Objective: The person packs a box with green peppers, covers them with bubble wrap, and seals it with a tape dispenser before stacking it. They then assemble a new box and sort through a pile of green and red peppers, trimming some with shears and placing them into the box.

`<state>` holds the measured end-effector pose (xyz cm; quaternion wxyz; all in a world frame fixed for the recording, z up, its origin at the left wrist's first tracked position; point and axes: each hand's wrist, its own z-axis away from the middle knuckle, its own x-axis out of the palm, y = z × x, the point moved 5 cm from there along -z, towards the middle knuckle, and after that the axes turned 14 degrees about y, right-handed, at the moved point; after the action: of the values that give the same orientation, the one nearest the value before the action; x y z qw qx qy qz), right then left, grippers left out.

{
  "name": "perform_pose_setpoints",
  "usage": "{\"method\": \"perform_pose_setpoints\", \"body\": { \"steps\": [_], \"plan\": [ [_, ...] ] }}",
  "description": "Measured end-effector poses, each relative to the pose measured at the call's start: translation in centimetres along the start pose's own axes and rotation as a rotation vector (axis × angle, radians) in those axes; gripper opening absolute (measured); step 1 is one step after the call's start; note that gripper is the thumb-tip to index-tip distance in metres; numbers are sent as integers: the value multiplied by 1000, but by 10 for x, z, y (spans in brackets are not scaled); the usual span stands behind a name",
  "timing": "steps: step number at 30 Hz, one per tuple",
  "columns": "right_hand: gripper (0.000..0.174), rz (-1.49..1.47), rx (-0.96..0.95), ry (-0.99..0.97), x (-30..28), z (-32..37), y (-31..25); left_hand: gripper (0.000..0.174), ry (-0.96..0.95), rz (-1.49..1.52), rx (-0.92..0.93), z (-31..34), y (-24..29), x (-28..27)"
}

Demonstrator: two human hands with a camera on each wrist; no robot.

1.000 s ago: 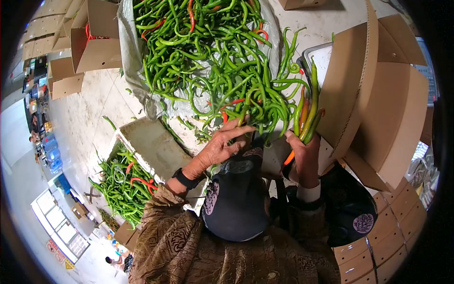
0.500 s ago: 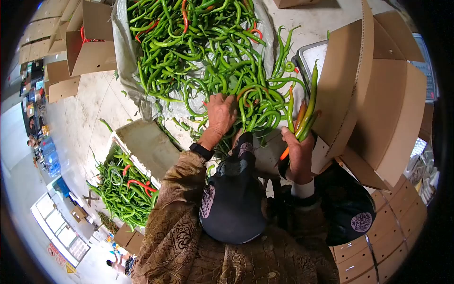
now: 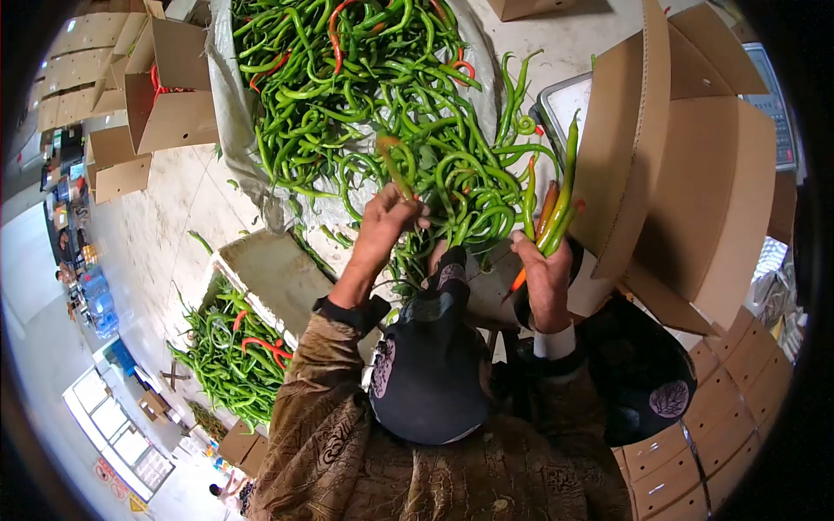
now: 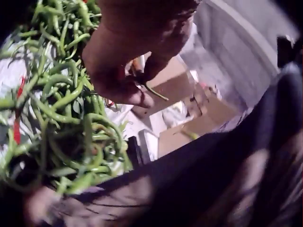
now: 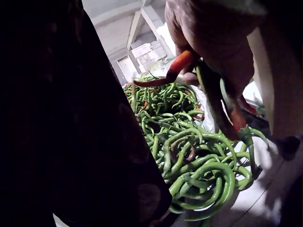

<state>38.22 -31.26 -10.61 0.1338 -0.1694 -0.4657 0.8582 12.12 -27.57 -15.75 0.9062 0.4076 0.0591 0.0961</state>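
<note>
At 8 o'clock a smaller heap (image 3: 228, 347) of peppers lies on the floor (image 3: 165, 200). The left hand (image 3: 382, 221) pinches one pepper (image 3: 395, 165) by its end, held just above the pile (image 3: 365, 78) that spreads toward 12. Drawing it straight up should let tangled neighbours fall free. At 3 o'clock the right hand (image 3: 546, 276) grips a bunch (image 3: 556, 200) upright, beside the cardboard box (image 3: 695, 174). Adding each pepper stem-level would keep it tidy.

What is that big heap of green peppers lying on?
The heap lies on a pale grey sheet; its crumpled edge shows at the left, on the concrete floor. The sheet's middle is hidden under peppers.
</note>
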Motion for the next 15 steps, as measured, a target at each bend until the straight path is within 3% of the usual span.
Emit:
{"method": "perform_pose_setpoints", "body": {
  "steps": [3, 5, 8, 12, 14, 15],
  "plan": [
    [24, -121, 42, -80, 10, 9, -3, 46, -199, 297, -90, 27, 25, 6],
    [26, -174, 138, -138, 13, 13, 0, 47, -243, 364, -108, 27, 25, 3],
    [27, -182, 122, -166, 16, 20, -12, 46, -277, 454, -142, 33, 22, 13],
    [30, -214, 50, -211, 22, 20, -19, 39, -260, 331, -112, 40, 20, 21],
    [30, -222, 52, -196, 31, 18, -19, 34, -221, -335, 315, 51, 26, 34],
    [31, -234, 55, -185, 36, 17, -18, 33, -309, -446, 471, 57, 26, 45]
  ]
}}
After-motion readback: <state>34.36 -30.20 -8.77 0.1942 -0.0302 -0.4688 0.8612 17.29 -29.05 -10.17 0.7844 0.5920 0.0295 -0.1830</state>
